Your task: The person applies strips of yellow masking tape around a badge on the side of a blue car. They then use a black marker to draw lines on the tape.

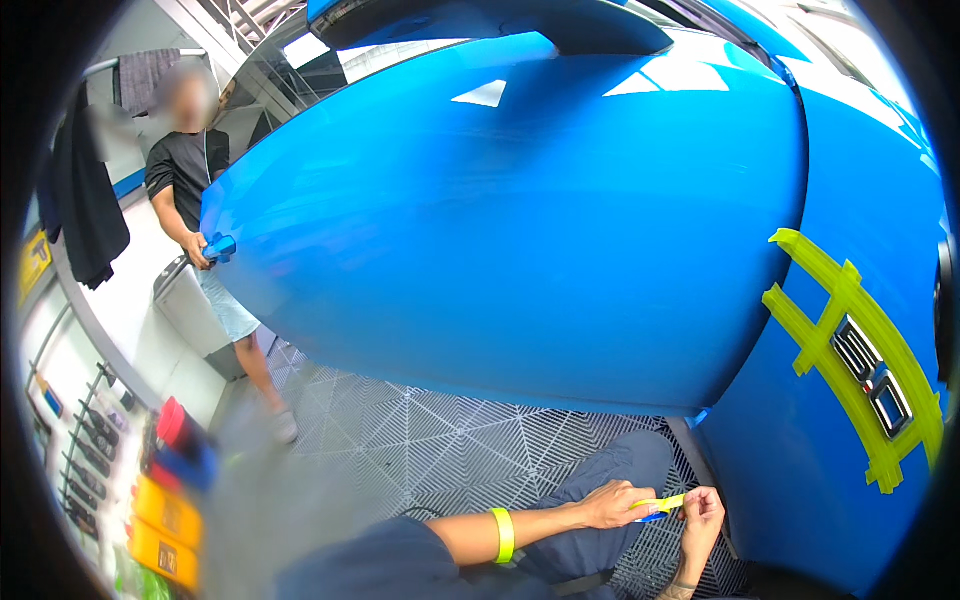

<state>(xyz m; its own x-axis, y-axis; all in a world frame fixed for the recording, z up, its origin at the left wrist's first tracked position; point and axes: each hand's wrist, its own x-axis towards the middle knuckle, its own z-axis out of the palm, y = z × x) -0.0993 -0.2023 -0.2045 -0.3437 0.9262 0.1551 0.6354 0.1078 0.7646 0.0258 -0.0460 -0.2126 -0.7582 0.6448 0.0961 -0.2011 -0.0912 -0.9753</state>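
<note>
My left hand (608,505) is closed on one end of a short strip of yellow-green masking tape (672,503), and a small blue thing shows just under its fingers. At the strip's other end, my right hand (702,516) pinches the tape. Both hands are low, above my bent knee, beside the blue car body. A yellow-green band (503,535) circles my left forearm. To the right, a chrome emblem (872,375) on the blue fender (770,440) is framed by strips of the same coloured tape (850,290).
An open blue car door (520,220) with a mirror (490,22) spans the view above my hands. Another person (190,165) stands at its far left edge, one hand on its handle. Grey floor grating (420,440) lies below. Yellow boxes (165,525) and wall racks stand left.
</note>
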